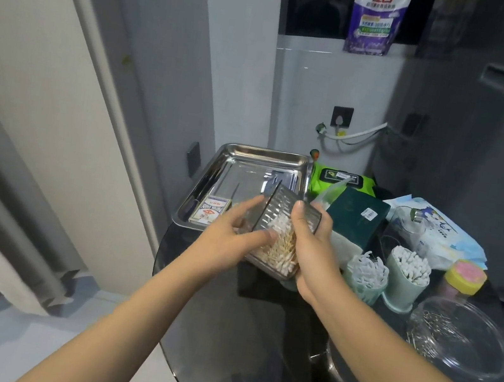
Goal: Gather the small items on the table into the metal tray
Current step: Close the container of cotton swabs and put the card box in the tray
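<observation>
Both hands grip a clear ribbed box of cotton swabs [276,238] over the counter [268,343] — left hand [229,237] at its 9 o'clock, right hand [310,250] at 3. Metal tray [248,163] sits at 11 o'clock w/ a card pack [210,211] inside.

A home: detergent pouch [375,14] on the wall, curtain [9,200] (grey), toiletries crowding the table [252,341].
</observation>
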`<state>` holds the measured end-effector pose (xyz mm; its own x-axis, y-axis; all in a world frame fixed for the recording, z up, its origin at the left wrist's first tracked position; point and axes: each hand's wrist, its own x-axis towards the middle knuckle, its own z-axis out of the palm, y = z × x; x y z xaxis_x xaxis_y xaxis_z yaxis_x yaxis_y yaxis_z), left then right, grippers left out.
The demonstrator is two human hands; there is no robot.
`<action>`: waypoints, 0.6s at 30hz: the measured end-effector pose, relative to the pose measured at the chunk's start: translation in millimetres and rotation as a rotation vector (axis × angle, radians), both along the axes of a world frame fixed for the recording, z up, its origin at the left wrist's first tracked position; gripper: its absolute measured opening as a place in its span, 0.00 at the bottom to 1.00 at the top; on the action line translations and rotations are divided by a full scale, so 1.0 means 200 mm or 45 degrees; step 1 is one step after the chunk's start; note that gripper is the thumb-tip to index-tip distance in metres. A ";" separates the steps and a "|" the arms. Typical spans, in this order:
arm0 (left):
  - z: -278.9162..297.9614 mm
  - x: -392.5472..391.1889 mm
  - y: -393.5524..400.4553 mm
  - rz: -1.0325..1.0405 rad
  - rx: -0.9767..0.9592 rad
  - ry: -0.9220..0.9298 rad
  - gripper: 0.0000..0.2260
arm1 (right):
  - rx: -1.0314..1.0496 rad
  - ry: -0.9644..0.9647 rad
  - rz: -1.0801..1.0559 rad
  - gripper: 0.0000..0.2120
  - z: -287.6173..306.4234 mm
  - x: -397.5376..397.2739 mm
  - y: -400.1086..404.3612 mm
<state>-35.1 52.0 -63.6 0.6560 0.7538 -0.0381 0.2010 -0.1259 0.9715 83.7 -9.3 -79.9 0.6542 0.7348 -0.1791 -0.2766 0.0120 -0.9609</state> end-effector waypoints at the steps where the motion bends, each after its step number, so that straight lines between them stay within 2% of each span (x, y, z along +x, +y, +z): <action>1: 0.02 0.01 0.05 0.027 0.035 0.030 0.29 | -0.022 -0.001 0.029 0.31 0.00 0.02 0.05; 3: 0.05 0.03 0.17 0.049 0.073 0.082 0.28 | -0.100 -0.079 0.068 0.31 0.05 0.06 0.16; 8: 0.15 0.11 0.60 0.112 0.278 0.186 0.25 | -0.245 -0.216 0.119 0.10 0.18 0.20 0.52; 9: 0.16 0.14 0.70 0.089 0.296 0.205 0.26 | -0.250 -0.204 0.124 0.10 0.20 0.23 0.61; 13: 0.13 0.28 1.06 -0.027 0.313 0.276 0.29 | -0.364 -0.055 0.129 0.18 0.24 0.33 0.93; 18: -0.04 0.45 1.38 -0.121 0.623 0.574 0.30 | -0.514 -0.017 0.162 0.24 0.07 0.42 1.23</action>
<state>54.4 328.2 -71.4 0.7204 0.6935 0.0075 0.5402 -0.5678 0.6211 168.5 236.8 -65.5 0.5668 0.6825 -0.4615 -0.2388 -0.4000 -0.8849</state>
